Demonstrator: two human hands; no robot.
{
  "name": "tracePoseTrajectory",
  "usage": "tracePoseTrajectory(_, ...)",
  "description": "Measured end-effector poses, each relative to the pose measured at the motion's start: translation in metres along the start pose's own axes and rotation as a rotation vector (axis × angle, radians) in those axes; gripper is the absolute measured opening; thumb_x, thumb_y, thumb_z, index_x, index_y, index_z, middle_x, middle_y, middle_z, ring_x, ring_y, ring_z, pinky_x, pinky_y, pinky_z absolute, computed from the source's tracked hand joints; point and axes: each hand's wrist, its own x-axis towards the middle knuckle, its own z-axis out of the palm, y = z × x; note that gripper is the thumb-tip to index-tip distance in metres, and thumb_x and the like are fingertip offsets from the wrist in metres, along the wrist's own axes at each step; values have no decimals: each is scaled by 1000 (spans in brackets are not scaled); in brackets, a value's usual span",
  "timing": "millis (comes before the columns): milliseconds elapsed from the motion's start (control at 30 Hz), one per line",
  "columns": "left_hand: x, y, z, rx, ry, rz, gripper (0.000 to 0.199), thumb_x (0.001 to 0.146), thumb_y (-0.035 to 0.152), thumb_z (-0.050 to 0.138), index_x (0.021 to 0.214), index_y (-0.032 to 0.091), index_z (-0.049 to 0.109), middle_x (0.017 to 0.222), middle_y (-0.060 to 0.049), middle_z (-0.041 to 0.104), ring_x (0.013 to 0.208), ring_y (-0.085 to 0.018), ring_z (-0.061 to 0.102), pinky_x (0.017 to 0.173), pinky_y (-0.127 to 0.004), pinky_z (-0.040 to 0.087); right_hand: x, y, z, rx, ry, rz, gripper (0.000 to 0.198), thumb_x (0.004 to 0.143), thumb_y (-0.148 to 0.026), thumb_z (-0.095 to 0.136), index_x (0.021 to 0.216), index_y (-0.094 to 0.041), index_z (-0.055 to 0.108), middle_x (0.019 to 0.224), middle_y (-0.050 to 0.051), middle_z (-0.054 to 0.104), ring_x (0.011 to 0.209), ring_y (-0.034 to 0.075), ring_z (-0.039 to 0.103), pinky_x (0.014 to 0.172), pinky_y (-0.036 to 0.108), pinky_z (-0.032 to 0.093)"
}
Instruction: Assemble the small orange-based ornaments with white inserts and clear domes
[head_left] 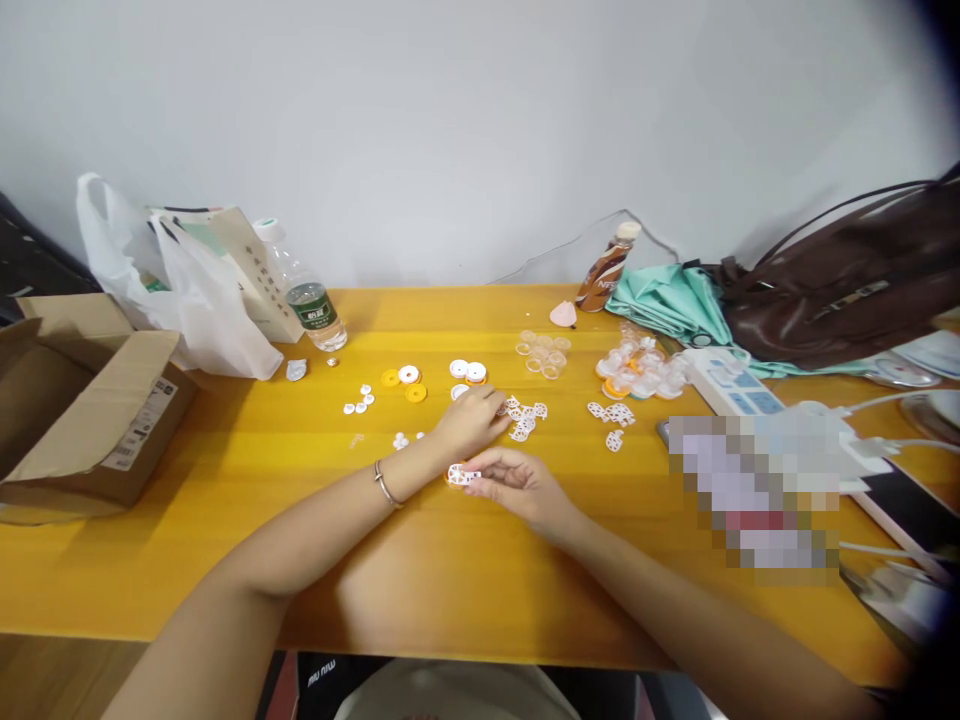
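Note:
My right hand (521, 485) pinches a small white openwork plastic piece with an orange rim (457, 475) between thumb and fingers, low over the table. Just beyond it, my left hand (474, 420) crosses in front, fingers bent together at the left edge of a pile of white openwork plastic pieces (525, 420). What its fingertips hold, if anything, is hidden. White and orange discs (467, 370) lie right behind the left hand, partly covered by it. Small white knob-like pieces (401, 440) rest beside the left forearm.
Clear rings (544, 355), more white pieces (615, 413) and a heap of round clear-and-orange parts (641, 368) lie to the right. A water bottle (311, 300) and cardboard box (90, 420) stand left. A power strip (735, 380), brown bag (840, 285) and bottle (609, 268) sit right.

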Motion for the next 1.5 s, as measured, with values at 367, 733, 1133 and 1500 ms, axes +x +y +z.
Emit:
tracePoseTrajectory(367,-43,5,-51,-323,203,-73,12,84,24,51,80,15,58,84,-5,60,78,-13,55,73,-26,44,0,-3,-1,-39,65,-26,15,70,-30,69,80,-20,68,77,1,70,67,12,64,72,30,51)
tracePoseTrajectory(733,-86,-25,-76,-1163,266,-689,22,67,30,71,77,13,61,65,0,62,57,-6,55,55,-16,43,3,9,6,57,265,36,44,63,-25,75,105,-25,61,72,-3,65,72,13,63,80,32,47)
tracePoseTrajectory(1133,-91,-14,-73,-1335,-30,-595,26,70,21,70,95,15,68,84,-5,66,69,-7,57,70,-21,47,-9,25,35,410,418,198,28,59,-23,77,85,-21,70,98,3,70,99,19,62,97,37,42)
tracePoseTrajectory(1500,-92,-5,-75,-998,-99,-270,16,78,22,61,93,16,64,84,-4,61,76,-11,56,75,-25,46,-8,25,35,457,407,235,20,58,-19,78,76,-21,68,88,0,71,86,14,66,94,33,45)
